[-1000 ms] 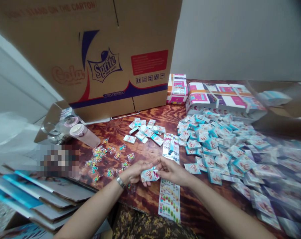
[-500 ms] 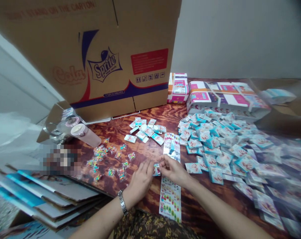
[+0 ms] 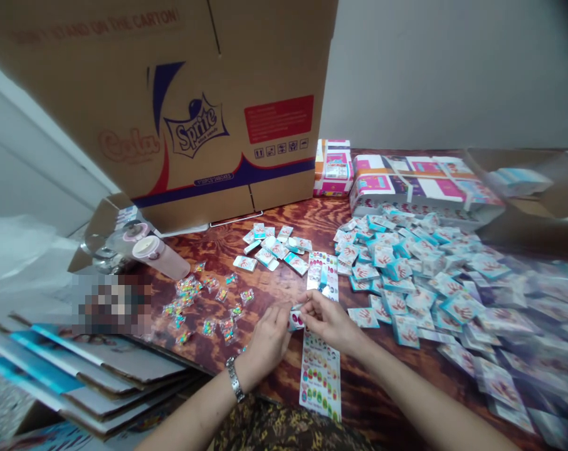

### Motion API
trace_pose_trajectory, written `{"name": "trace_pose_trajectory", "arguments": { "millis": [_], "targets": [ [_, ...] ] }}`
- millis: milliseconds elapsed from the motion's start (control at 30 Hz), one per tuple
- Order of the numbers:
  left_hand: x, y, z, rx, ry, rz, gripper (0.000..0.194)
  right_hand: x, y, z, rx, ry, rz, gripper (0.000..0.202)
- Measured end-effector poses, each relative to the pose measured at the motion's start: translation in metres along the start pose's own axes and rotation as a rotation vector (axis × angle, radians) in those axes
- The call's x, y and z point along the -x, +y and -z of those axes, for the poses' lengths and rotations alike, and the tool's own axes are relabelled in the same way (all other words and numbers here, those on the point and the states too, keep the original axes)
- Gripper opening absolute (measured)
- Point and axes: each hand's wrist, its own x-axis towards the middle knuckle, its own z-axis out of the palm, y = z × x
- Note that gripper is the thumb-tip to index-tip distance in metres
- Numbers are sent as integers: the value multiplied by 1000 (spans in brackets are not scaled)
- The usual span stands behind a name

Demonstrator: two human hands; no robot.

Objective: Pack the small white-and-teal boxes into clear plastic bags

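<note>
One small spotted card (image 3: 296, 319) is looking unfinished: the right hand (image 3: 325, 318) is pinching its edge, the left hand (image 3: 271, 338) is curling over it, its grip hidden. Beyond them, loose boxes (image 3: 275, 247) are lying grouped; candy packets (image 3: 187, 287) are lying left of the left hand, seemingly unused; right of the right hand, a big heap of boxes (image 3: 399, 270) is sprawling, how many finished isn't showing.

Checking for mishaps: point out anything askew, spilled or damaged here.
Nothing looks plainly spilled or damaged. The small boxes heaped at right look askew, jumbled at mixed angles; the far-right ones are too blurred to judge.
</note>
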Motion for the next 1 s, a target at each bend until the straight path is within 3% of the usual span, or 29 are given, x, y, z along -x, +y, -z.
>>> {"name": "trace_pose_trajectory", "arguments": {
  "millis": [200, 400, 667, 867, 1000],
  "targets": [
    [0, 0, -2, -49, 5, -54, 54, 4, -13, -7, 209, -27, 73, 14],
    [5, 3, -1, -79, 33, -117, 57, 4, -12, -2, 428, 78, 146, 38],
    [2, 5, 2, 93, 31, -75, 48, 1, -4, 5, 317, 30, 35, 23],
    [1, 5, 3, 252, 98, 29, 41, 13, -12, 8, 103, -30, 78, 34],
    [1, 8, 2, 255, 118, 40, 41, 13, -14, -2, 102, 84, 67, 33]
  ]
}}
